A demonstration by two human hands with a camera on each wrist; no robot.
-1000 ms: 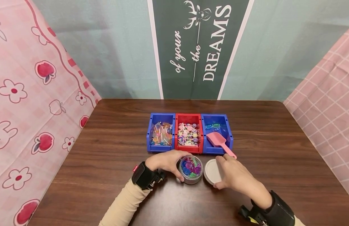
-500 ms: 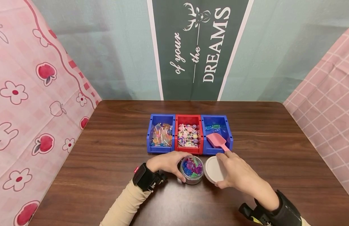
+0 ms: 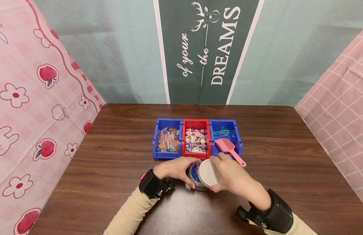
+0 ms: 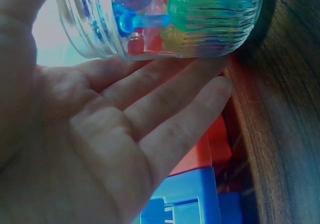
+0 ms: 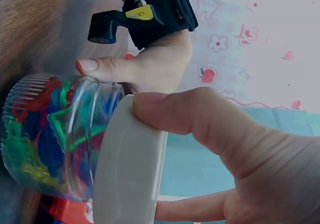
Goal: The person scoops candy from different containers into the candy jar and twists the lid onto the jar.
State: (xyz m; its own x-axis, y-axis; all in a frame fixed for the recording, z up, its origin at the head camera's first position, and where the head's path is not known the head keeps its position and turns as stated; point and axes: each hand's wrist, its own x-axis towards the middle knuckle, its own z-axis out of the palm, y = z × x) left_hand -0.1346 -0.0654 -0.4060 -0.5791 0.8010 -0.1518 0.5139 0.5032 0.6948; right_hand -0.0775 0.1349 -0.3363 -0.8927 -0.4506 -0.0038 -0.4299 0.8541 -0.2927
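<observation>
A clear ribbed jar full of colourful translucent candy-like pieces stands on the table in front of the bins. My left hand holds it from the left, thumb on the near side and fingers on the far side. In the left wrist view several fingers lie along the jar's glass. My right hand grips a white round lid by its edge, thumb and fingers on opposite sides. The lid is tilted over the right part of the jar's mouth; whether it touches the rim I cannot tell.
Behind the jar, a blue bin of wrapped candies, a red bin of lollipops and another blue bin with few pieces stand side by side. A pink scoop leans over the right bin's front, its handle near my right hand.
My right hand has lifted the white lid from the jar's right side and brought it left over the jar's mouth. The left hand has stayed on the jar, almost still.
</observation>
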